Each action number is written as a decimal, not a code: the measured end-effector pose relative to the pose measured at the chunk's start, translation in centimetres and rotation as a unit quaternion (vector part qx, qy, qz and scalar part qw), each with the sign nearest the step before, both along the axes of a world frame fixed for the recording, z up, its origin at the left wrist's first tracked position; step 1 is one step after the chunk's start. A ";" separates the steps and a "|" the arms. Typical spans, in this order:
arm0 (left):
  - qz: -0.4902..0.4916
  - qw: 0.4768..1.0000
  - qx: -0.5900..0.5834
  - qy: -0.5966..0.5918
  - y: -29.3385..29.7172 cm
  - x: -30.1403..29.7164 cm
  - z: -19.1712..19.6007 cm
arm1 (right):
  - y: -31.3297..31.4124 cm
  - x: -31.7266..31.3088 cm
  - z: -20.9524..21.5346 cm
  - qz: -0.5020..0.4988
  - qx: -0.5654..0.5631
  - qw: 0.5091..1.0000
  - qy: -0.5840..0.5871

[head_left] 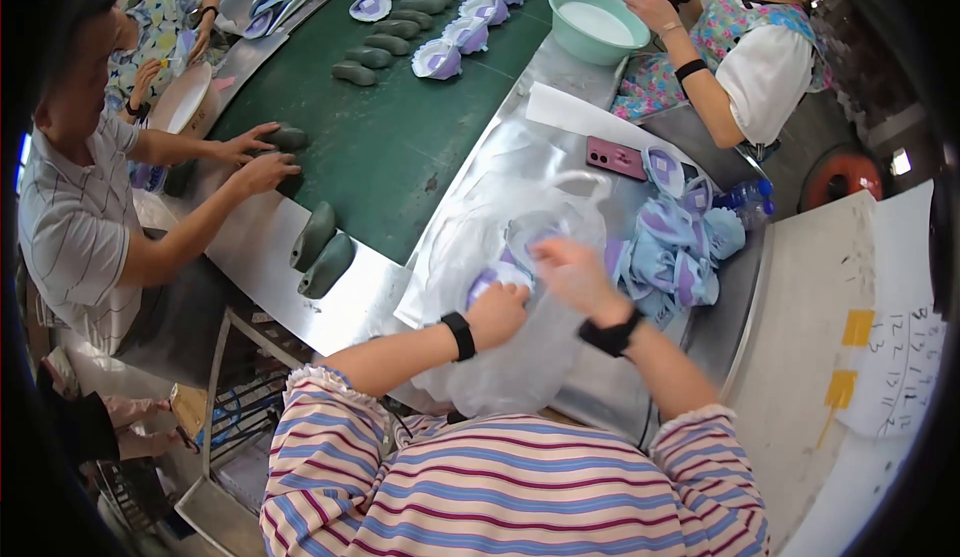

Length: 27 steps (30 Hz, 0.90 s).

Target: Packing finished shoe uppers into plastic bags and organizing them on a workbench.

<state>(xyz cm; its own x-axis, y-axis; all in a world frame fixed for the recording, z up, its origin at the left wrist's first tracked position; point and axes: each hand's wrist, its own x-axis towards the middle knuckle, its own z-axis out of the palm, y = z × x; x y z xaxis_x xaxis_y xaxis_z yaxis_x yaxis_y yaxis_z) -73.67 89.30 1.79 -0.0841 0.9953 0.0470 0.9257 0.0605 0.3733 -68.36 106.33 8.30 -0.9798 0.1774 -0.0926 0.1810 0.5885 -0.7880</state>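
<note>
My left hand (497, 317) is closed at the edge of a purple and white fabric shoe upper (484, 284), over a crumpled clear plastic bag (530, 357). My right hand (574, 273) is raised just to its right, beside the upper's far end. Motion smears its fingers, so I cannot make out whether they hold anything. To the right of my right hand lies a heap of light blue and purple shoe uppers (672, 242) on the metal table.
Dark green shoe lasts (328, 265) stand at the green belt's (390, 157) near end. Further along are rows of lasts and purple uppers (437, 59). A phone (615, 158) and mint basin (598, 25) sit beyond the bag. A co-worker's hands (262, 162) touch a last at left.
</note>
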 end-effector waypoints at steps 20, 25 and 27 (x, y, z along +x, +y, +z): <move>0.202 0.952 -0.005 -0.231 -3.1 -4.2 1.6 | 8.0 2.1 0.6 0.006 -0.472 0.876 -0.095; 0.233 0.891 0.079 -0.382 -3.0 -6.5 4.8 | 2.7 4.9 1.8 -0.149 -0.760 0.631 0.034; 0.259 0.893 0.041 -0.365 -3.3 -7.3 4.8 | 1.1 4.6 3.3 -0.170 -0.829 0.531 0.044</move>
